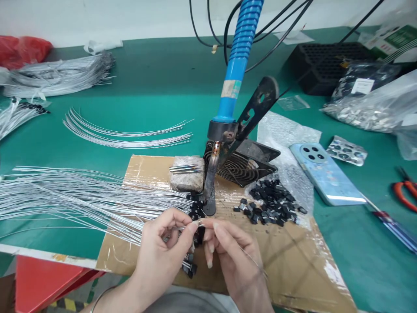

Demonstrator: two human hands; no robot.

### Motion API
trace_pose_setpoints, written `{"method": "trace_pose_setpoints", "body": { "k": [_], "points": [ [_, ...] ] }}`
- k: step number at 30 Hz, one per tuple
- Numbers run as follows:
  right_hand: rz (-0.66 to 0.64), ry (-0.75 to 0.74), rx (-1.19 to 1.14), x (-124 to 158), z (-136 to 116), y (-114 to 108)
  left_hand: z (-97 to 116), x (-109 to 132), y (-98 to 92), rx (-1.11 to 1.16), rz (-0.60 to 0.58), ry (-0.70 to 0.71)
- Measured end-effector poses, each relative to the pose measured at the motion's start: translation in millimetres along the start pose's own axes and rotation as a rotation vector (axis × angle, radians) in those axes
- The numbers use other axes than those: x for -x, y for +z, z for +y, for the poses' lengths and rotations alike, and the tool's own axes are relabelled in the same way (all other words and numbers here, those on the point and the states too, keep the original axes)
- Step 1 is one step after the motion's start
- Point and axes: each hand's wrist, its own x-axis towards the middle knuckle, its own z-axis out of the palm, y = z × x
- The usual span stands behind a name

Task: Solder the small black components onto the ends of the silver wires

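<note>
1. Found left hand (159,252) and right hand (234,256) nearest the camera, over the front edge of the cardboard sheet (293,261), fingertips meeting.
2. Noted both grips narrow: thumb and forefinger of each hand pinched on the thin wire (250,259), which ran down and right across the right hand.
3. Saw small black parts (190,268) below the left palm; could not tell whether held or lying loose.
4. Located the wire bundle (65,195) to the left, fanned across the sheet's edge toward the hands.
5. Located the soldering iron (239,52) just beyond the fingertips, blue handle tilted up, tip down on the sheet beside more black parts.
6. Noted the grey block (187,174) left of the tip and the fan (241,167) behind it.
7. Found the pile of black components (270,204) right of the iron, on bubble wrap.
8. Located the phone (325,174) further right on the green table (156,87), red-handled cutters (405,193) near the right edge.
9. Noted curved wires (130,134) mid-table, a black tray (329,65) and bags (368,104) at the far right.
</note>
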Motion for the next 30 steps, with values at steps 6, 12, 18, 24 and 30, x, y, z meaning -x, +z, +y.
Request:
{"method": "trace_pose_setpoints", "body": {
  "k": [6, 12, 18, 24, 30],
  "points": [
    [0.011, 0.004, 0.064, 0.9, -4.5, 3.9, 2.0, 0.6, 0.2, 0.014, 0.021, 0.000],
    [0.066, 0.013, 0.057, 1.1, -6.2, 7.6, 1.7, 1.2, 1.5, 0.013, 0.020, 0.022],
    [0.042, 0.025, 0.071, 0.5, -7.7, 5.1, 0.1, 2.8, 2.5, -0.005, 0.010, 0.055],
    [0.001, 0.149, 0.040, -3.7, -16.7, 1.5, -1.1, 3.8, -1.9, -0.107, -0.014, 0.113],
    [-0.029, 0.174, 0.038, -6.2, -21.8, 0.0, -0.6, 1.8, -1.8, -0.115, -0.005, 0.122]
  ]
}}
